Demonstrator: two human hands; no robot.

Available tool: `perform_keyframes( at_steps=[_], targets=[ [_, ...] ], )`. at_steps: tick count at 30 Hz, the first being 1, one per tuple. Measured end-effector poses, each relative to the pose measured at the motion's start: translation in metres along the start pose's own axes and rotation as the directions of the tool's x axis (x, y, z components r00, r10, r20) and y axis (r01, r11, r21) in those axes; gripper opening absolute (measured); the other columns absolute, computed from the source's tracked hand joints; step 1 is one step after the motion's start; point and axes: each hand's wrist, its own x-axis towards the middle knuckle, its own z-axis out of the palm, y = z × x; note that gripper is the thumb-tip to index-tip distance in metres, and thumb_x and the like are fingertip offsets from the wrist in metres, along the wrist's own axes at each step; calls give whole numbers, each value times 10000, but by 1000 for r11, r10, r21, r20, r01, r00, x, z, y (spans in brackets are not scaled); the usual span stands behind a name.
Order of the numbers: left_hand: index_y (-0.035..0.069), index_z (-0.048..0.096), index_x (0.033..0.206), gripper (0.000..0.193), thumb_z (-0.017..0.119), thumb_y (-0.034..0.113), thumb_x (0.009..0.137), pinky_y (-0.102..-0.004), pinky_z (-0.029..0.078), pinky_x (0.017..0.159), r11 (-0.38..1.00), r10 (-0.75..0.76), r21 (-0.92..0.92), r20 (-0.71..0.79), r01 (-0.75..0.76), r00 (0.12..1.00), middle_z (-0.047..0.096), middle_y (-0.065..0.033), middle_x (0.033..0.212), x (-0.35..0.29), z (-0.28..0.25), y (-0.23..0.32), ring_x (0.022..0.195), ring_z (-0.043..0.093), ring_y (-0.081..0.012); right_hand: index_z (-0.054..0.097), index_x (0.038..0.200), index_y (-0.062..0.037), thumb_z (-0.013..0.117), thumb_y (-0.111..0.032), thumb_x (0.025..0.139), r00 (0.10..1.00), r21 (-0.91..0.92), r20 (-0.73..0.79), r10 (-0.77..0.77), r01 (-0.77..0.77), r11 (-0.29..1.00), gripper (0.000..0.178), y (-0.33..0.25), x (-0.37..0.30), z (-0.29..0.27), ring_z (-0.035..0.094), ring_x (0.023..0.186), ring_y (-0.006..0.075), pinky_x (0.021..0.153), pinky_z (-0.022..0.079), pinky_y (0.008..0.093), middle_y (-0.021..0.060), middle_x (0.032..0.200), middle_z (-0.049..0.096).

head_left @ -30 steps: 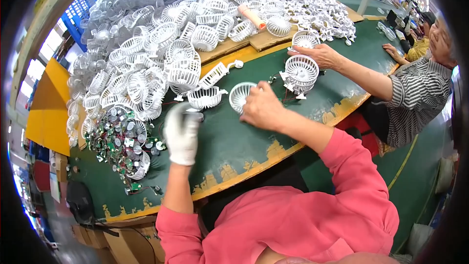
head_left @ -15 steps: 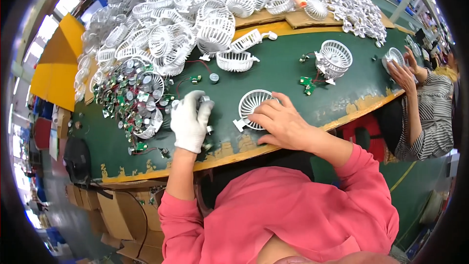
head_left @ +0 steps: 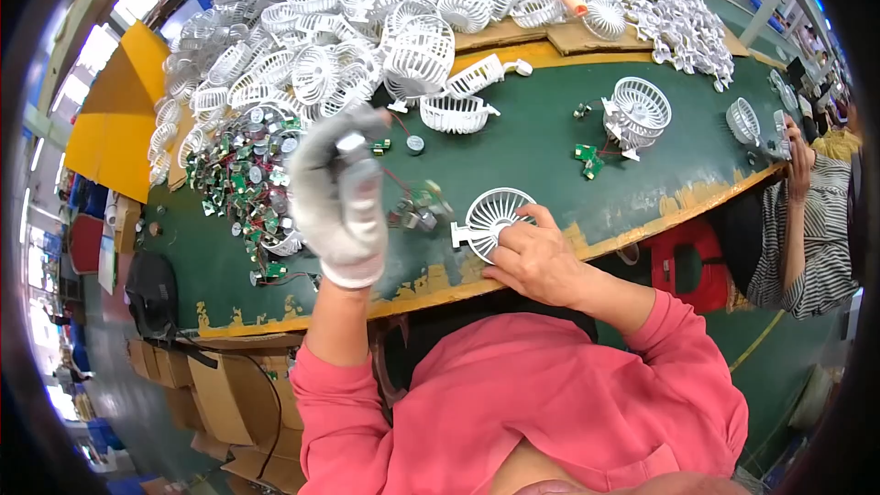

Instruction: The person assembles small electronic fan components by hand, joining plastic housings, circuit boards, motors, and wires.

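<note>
- Here, left of centre, we curl our gloved left hand (head_left: 332,211) round a blurred silvery motor (head_left: 351,143).
- At centre, our right hand (head_left: 543,263) grips a white fan grille (head_left: 491,212) between thumb and fingers.

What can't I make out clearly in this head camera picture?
What the left hand may hold: its white glove is blurred in the head view.
Details of the circuit boards beside it: also blurred there.
Lower right part of the white fan cover: hidden by the right hand, same view.
Far extent of the cover heap: cut off by that view's top edge.
</note>
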Motion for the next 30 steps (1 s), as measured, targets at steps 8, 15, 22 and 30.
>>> perform_keyframes(
  at_steps=[8,15,22,30],
  targets=[
    [-22,572,1074,378,616,295,874,-310,470,780,974,73,212,61,-84,995,646,-141,945,16,15,-5,836,602,-217,598,747,-109,753,-221,690,999,19,-25,-41,41,999,200,-8,-9,3,551,723,187,885,379,423,18,734,511],
    [-32,505,1126,320,546,216,927,-307,513,775,958,-186,235,66,166,980,639,-151,1016,9,8,-7,846,640,-218,604,753,-109,749,-225,694,998,26,-46,-40,41,999,195,-5,-11,4,556,724,191,870,387,421,17,728,503],
    [-35,459,1168,404,548,287,939,-260,497,730,900,-10,431,171,-66,985,617,-178,1047,21,3,-14,800,607,-190,591,733,-104,743,-225,701,997,39,-75,-22,25,999,198,-9,-7,5,552,723,196,851,392,414,21,724,502],
    [-33,455,1192,359,567,183,929,-280,426,900,964,-262,-24,56,263,964,607,-145,1106,17,23,-15,977,561,-145,605,771,-96,750,-245,695,998,49,-50,-24,27,998,221,-9,-9,1,545,738,197,838,392,413,28,723,500]
  ],
)
